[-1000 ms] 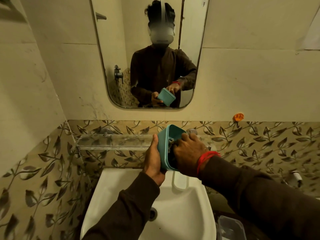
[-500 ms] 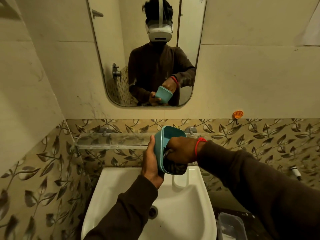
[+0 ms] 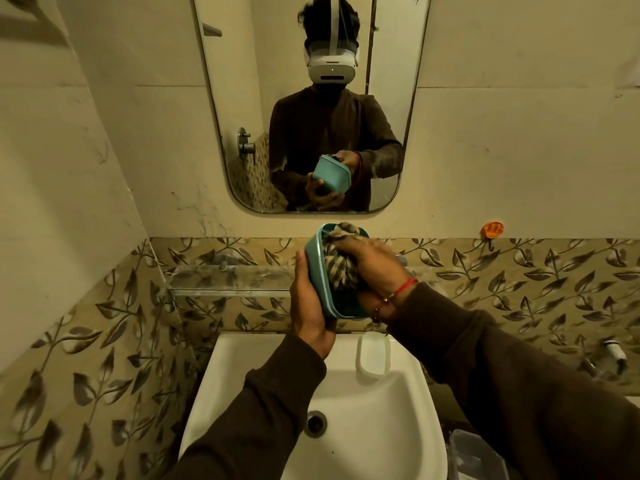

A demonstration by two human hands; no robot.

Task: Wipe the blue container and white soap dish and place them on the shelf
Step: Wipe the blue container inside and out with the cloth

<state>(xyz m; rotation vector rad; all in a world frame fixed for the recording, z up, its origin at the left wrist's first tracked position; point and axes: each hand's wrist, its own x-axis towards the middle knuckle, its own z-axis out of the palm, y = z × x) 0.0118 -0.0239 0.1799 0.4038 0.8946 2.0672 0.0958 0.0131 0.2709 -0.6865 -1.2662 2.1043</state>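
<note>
I hold the blue container [image 3: 320, 278] on its side above the basin, its opening turned to the right. My left hand [image 3: 308, 303] grips its outer wall and base. My right hand [image 3: 372, 268] is inside the opening, closed on a striped cloth [image 3: 337, 268] pressed against the inner wall. The white soap dish [image 3: 374, 355] lies on the back right rim of the white sink [image 3: 242, 375]. The glass shelf [image 3: 228, 277] runs along the tiled wall behind and left of the container.
A mirror [image 3: 242, 98] hangs above the shelf and reflects me with the container. An orange hook [image 3: 491, 229] sticks to the wall at the right. A clear plastic tub [image 3: 474, 455] stands low right of the sink. A tap fitting [image 3: 614, 351] juts out at far right.
My right hand has pushed the cloth up to the container's upper end, and the cloth now bulges over the rim. The container has been raised slightly.
</note>
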